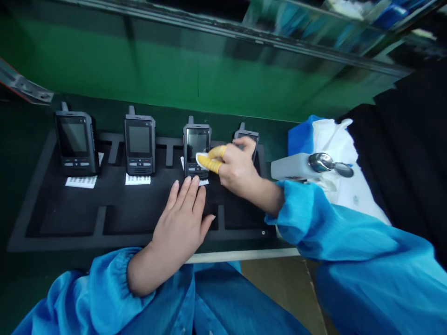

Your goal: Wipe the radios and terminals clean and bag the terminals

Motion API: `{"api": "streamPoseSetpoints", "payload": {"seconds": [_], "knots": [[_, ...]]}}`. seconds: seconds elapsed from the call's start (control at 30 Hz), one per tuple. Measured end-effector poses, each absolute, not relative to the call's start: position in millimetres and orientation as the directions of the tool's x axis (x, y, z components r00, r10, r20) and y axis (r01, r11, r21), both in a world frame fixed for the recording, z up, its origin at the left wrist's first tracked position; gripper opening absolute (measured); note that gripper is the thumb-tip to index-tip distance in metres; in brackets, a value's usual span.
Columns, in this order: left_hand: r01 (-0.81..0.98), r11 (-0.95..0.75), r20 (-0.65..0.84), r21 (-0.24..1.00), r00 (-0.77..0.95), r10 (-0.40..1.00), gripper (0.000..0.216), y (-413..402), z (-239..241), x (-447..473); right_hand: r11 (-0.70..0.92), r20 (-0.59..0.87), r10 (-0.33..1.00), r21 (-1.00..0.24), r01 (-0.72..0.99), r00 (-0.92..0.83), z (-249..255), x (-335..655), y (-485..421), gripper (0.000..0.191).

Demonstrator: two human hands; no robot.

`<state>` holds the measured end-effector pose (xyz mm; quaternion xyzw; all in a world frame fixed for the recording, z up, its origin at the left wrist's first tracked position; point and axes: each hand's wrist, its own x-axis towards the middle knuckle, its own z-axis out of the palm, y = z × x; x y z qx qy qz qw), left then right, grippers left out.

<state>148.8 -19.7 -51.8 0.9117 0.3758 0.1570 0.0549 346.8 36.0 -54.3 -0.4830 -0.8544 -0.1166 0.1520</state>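
Note:
Several black handheld devices stand upright in a black foam tray [70, 218]. My right hand [237, 170], with yellow finger cots on two fingers, pinches a small white wipe [202, 158] against the screen of the third device [196, 145]. A fourth device [246, 137] is partly hidden behind that hand. My left hand [183, 216] lies flat on the tray just below the third device, fingers stretched out, holding nothing.
Two more devices [75, 142] [139, 144] stand at the left with white label slips [81, 182] in front. At the right lie a white tool with a shiny metal head [307, 165], white and blue cloths [331, 135], and black material [412, 153].

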Motion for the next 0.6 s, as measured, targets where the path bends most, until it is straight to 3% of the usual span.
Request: {"api": "streamPoseSetpoints", "payload": {"seconds": [0.17,0.3,0.47,0.6], "knots": [[0.633,-0.722,0.372,0.28,0.622,0.689,0.033,-21,-49,144,0.596,0.405,0.686,0.163,0.786,-0.605,-53,337,1,0.036],[0.61,-0.713,0.472,0.345,0.544,0.694,0.02,-23,-42,124,0.657,0.313,0.671,0.17,0.735,-0.672,-34,326,1,0.037],[0.722,-0.635,0.455,0.273,0.485,0.747,0.02,-7,-41,85,0.533,0.317,0.789,0.075,0.843,-0.527,-17,297,42,0.038],[0.781,-0.592,0.364,0.199,0.502,0.784,0.031,7,-48,66,0.49,0.367,0.807,0.022,0.872,-0.463,-18,260,90,0.039]]}}
